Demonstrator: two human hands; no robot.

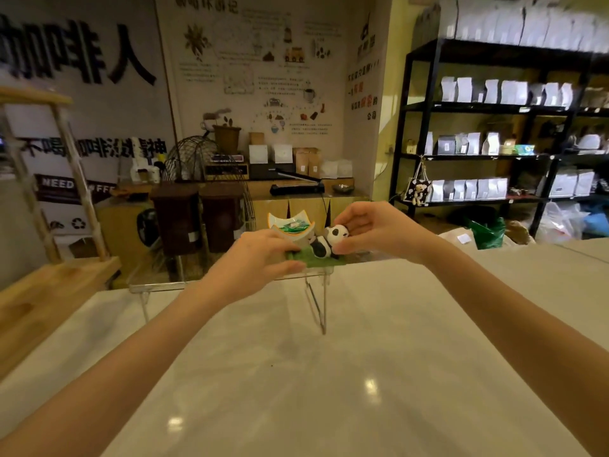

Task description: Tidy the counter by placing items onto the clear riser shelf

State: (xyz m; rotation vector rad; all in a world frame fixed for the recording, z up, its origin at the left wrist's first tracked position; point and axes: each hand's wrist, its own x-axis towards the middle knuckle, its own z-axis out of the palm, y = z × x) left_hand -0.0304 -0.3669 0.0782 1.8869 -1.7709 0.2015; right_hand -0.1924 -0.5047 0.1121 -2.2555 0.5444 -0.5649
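Note:
A panda ornament [331,243] lies on a green base, with a curved white-and-orange dish [290,225] at its back holding small packets. The ornament sits on top of the clear riser shelf [230,284] at the far edge of the pale counter [296,374]. My left hand [257,262] grips the ornament's left side over the green base. My right hand [372,230] pinches its right side, thumb and fingers around the panda's head. Both hands hide part of the base.
A light wooden stand [49,285] sits at the counter's left edge. Beyond the counter are brown bins [197,219], a wooden cabinet with boxes, and black shelving [494,127] full of white bags on the right.

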